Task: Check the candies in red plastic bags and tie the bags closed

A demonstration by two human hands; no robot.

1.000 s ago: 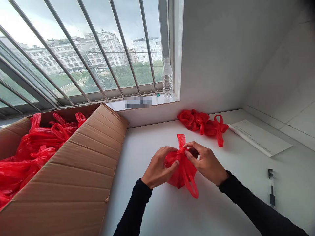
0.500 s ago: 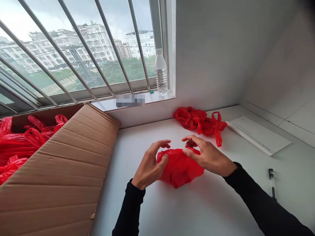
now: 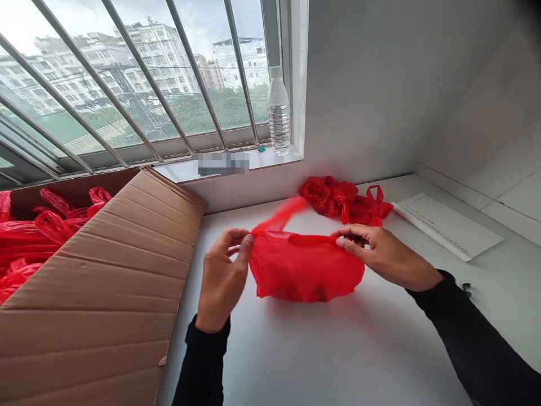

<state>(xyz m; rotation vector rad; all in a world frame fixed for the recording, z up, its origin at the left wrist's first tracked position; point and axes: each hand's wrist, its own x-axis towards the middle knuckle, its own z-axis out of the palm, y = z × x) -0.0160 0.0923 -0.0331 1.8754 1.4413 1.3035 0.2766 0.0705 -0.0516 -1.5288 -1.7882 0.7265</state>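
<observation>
A thin red plastic bag (image 3: 310, 270) is stretched between my two hands over the white table (image 3: 296, 355). My left hand (image 3: 224, 276) pinches its upper left corner between thumb and fingers. At the upper right corner, my right hand (image 3: 374, 251) grips the rim the same way. A blurred red strip, probably a handle, sticks up from the bag's top edge. Dark patches show faintly through the bag's lower part; what they are I cannot make out. Behind it, more crumpled red bags (image 3: 329, 197) lie against the wall.
A cardboard box (image 3: 97, 293) holding red plastic bags (image 3: 34, 242) stands at the left. On the right lie a curled paper sheet (image 3: 450, 225) and a pen (image 3: 468, 290), mostly behind my sleeve. A clear water bottle (image 3: 279, 118) stands on the windowsill by the barred window.
Both hands have moved apart and closed on the bag's top corners. The crumpled bag has been spread wider, and a strip now rises from it. The view has shifted slightly.
</observation>
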